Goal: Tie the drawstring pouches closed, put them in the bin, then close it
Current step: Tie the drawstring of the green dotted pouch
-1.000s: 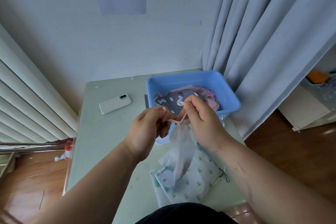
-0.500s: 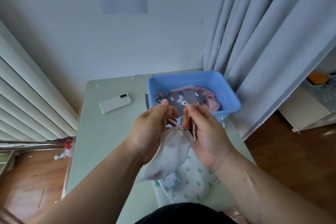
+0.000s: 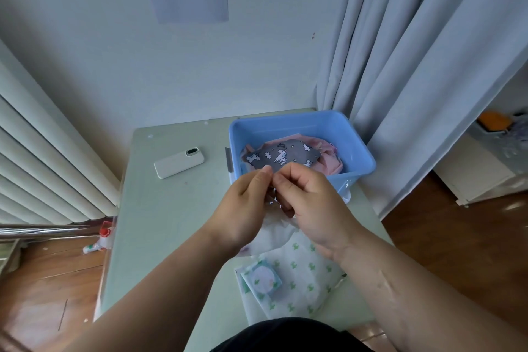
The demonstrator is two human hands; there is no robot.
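Fingers (image 3: 264,177) of the left hand (image 3: 243,208) and the right hand (image 3: 310,206) curl together, tips meeting, pinching the gathered neck of a white gauzy drawstring pouch (image 3: 274,234) bunched beneath them — its cords are hidden behind the knuckles. Just beyond the fingertips stands an open blue plastic bin (image 3: 300,126) holding a grey unicorn-print pouch (image 3: 283,153) on pink cloth (image 3: 333,158). Below the wrists a white cactus-print pouch (image 3: 303,277) lies flat on the pale green tabletop (image 3: 171,223).

The blue plastic bin (image 3: 300,123) stands open, with no lid on it. Inside it, a grey pouch (image 3: 283,155) printed with white unicorns lies on top of a pink pouch (image 3: 331,158). Just in front of the bin, a sheer white pouch (image 3: 275,234) is held up, its neck hidden. Further from the bin, a green-print white pouch (image 3: 305,280) lies flat on the tabletop.
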